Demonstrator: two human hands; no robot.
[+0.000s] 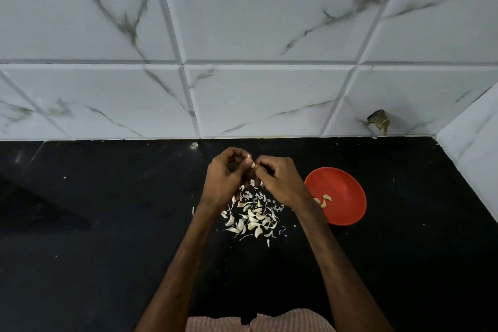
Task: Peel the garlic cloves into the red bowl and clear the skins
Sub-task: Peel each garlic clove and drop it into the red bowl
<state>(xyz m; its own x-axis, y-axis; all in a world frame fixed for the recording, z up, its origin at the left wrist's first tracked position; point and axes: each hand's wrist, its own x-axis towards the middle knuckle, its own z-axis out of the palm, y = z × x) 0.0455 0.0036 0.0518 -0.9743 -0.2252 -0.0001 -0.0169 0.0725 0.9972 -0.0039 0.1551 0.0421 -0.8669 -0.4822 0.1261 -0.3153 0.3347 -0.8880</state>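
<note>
My left hand [225, 176] and my right hand [280, 180] meet above the black counter [107, 224], both pinching one small garlic clove [252, 164] between their fingertips. Below the hands lies a loose pile of garlic cloves and papery skins [253, 219]. The red bowl [343, 188] sits on the counter just right of my right wrist, with a few peeled cloves [324, 200] inside near its left side.
A marble-patterned tiled wall [242, 35] rises behind the counter, and a side wall [471, 148] closes the right corner. A small dark hole [378, 121] marks the wall near that corner. Striped cloth [258, 322] shows at the bottom edge.
</note>
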